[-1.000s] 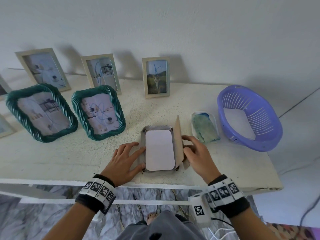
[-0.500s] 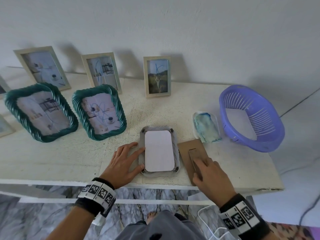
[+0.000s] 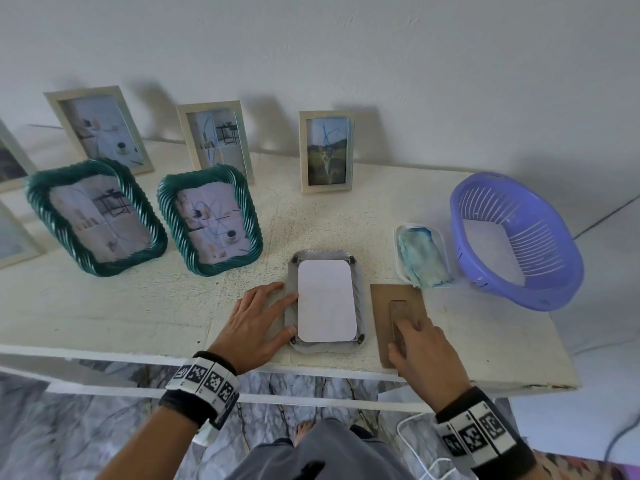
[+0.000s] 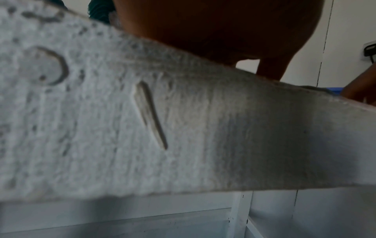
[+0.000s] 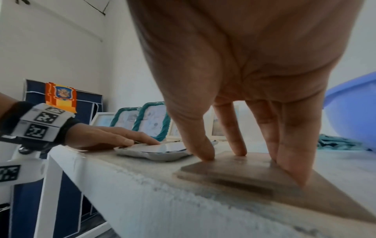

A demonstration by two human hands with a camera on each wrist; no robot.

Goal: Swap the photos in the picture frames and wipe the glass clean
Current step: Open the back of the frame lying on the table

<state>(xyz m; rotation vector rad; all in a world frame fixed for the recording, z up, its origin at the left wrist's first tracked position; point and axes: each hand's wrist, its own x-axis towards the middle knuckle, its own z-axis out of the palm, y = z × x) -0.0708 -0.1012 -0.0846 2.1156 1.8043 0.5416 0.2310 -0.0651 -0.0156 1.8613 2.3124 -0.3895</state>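
A grey frame (image 3: 360,306) lies face down near the table's front edge, with the white back of a photo (image 3: 325,299) showing in it. My left hand (image 3: 258,323) lies flat beside it, fingertips touching its left rim (image 5: 142,141). The brown cardboard backing (image 3: 398,317) lies flat just right of the frame. My right hand (image 3: 420,351) rests on it, straight fingertips (image 5: 203,153) pressing on the board (image 5: 254,170). A blue-green cloth (image 3: 420,261) sits in a small white tray (image 3: 400,233) behind the backing.
Two green rope-edged frames (image 3: 93,216) (image 3: 211,220) stand to the left. Several pale wooden frames, one of them (image 3: 327,150), lean on the wall. A purple basket (image 3: 516,237) holding white paper sits at the right. The table's front edge (image 3: 311,370) is under my wrists.
My right hand swung the cardboard backing off the frame and laid it flat on the table to the right. The left hand stayed at the frame's left rim.
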